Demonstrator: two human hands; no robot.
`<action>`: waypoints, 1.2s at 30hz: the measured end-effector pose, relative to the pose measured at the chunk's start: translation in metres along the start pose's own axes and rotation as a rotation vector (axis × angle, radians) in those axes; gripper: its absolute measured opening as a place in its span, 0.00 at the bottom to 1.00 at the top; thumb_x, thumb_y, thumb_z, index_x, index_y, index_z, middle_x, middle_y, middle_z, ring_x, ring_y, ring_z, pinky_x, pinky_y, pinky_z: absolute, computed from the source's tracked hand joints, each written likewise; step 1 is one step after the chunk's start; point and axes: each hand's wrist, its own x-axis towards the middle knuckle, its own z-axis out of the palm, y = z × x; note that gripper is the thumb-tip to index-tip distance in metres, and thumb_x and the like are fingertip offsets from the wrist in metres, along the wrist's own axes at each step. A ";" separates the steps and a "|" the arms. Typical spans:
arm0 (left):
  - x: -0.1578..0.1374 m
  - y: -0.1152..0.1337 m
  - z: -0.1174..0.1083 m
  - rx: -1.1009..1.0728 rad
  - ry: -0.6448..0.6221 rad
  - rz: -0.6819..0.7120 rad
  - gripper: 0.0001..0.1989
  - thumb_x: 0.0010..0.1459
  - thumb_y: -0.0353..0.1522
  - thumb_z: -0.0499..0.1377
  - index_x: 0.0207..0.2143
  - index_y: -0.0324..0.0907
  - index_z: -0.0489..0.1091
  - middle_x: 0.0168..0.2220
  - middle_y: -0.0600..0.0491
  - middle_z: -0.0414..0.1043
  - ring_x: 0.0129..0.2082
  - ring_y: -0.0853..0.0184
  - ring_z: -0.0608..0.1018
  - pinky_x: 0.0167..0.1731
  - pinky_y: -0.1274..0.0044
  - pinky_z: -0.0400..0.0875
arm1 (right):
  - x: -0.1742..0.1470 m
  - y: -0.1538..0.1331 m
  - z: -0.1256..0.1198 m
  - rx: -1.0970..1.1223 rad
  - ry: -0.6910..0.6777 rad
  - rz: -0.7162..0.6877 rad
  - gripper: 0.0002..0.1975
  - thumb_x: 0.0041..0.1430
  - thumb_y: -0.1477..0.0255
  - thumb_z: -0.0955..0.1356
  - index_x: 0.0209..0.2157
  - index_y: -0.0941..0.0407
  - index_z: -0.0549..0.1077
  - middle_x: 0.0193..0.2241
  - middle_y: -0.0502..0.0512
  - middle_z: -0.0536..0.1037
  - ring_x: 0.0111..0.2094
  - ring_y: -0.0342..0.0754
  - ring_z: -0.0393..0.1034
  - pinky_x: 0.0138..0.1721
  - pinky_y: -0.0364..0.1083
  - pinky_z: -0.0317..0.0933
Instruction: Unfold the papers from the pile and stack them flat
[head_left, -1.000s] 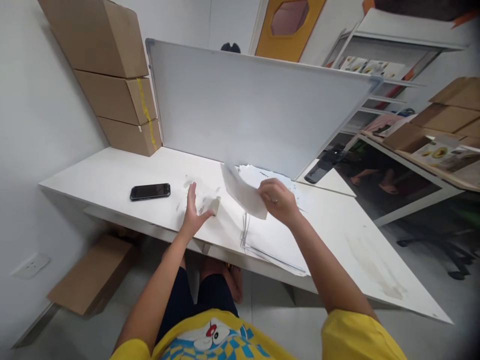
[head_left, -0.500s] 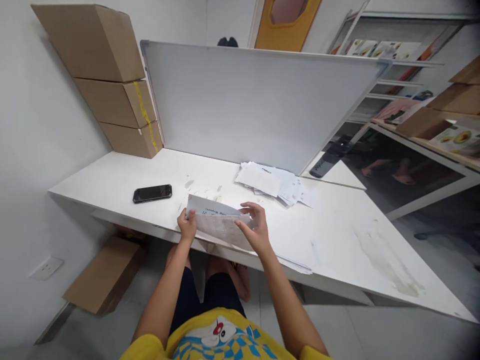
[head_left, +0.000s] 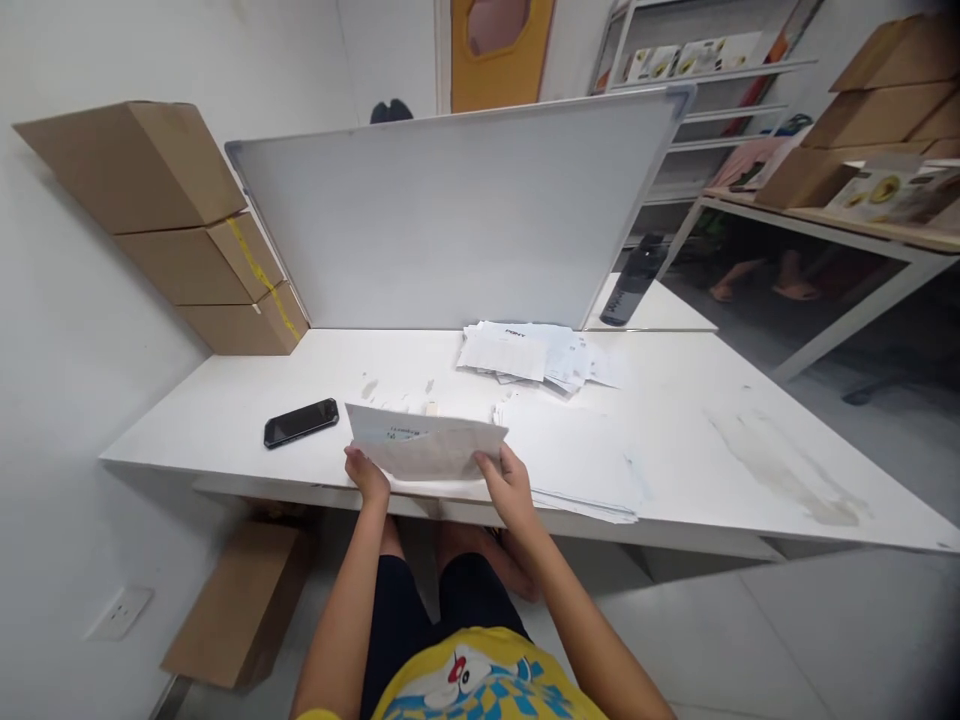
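Observation:
A printed sheet of paper (head_left: 427,450), bent over on itself, is held up at the desk's front edge. My left hand (head_left: 367,474) grips its lower left corner, the thumb along the edge. At its right end my right hand (head_left: 510,487) is closed on the paper, thumb in front. Part of the printed text shows along the upper fold. Just right of my right hand lies a stack of white paper sheets (head_left: 577,460) at the front edge. Farther back is a loose pile of papers (head_left: 510,352), spread toward the right.
A black phone (head_left: 301,423) lies on the white desk (head_left: 712,450), left of the sheet. A whiteboard (head_left: 450,220) stands along the back. Cardboard boxes (head_left: 172,200) are stacked at the left wall. A dark bottle (head_left: 630,285) stands beyond the whiteboard's right end.
The paper's front flap has risen and covers more of the print. My right hand has shifted from the paper's top edge to its lower right side. The view has turned right.

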 end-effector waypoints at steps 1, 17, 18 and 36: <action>0.001 0.000 0.001 -0.008 -0.022 -0.010 0.31 0.56 0.58 0.45 0.30 0.41 0.71 0.29 0.49 0.74 0.38 0.61 0.76 0.38 0.72 0.69 | 0.002 0.000 0.001 -0.009 0.036 -0.016 0.13 0.60 0.60 0.63 0.36 0.55 0.70 0.32 0.54 0.75 0.35 0.51 0.68 0.36 0.47 0.62; -0.010 0.005 -0.004 0.209 0.008 0.154 0.30 0.58 0.56 0.45 0.28 0.40 0.70 0.25 0.49 0.72 0.30 0.62 0.76 0.32 0.73 0.69 | -0.025 0.042 0.033 -0.011 0.076 -0.113 0.10 0.62 0.64 0.63 0.41 0.54 0.67 0.34 0.54 0.73 0.37 0.50 0.69 0.40 0.49 0.65; -0.009 0.006 -0.005 0.217 0.031 0.173 0.30 0.58 0.56 0.44 0.27 0.41 0.69 0.24 0.51 0.70 0.29 0.63 0.75 0.32 0.73 0.68 | -0.027 0.044 0.035 0.004 0.083 -0.100 0.10 0.61 0.64 0.63 0.41 0.54 0.67 0.35 0.54 0.73 0.38 0.50 0.69 0.41 0.49 0.65; 0.003 0.016 -0.011 0.213 -0.145 0.303 0.31 0.60 0.56 0.39 0.24 0.43 0.65 0.24 0.53 0.66 0.29 0.65 0.71 0.39 0.72 0.65 | -0.047 0.047 0.034 0.017 0.159 -0.271 0.08 0.61 0.69 0.64 0.42 0.52 0.65 0.38 0.57 0.75 0.42 0.51 0.72 0.45 0.53 0.65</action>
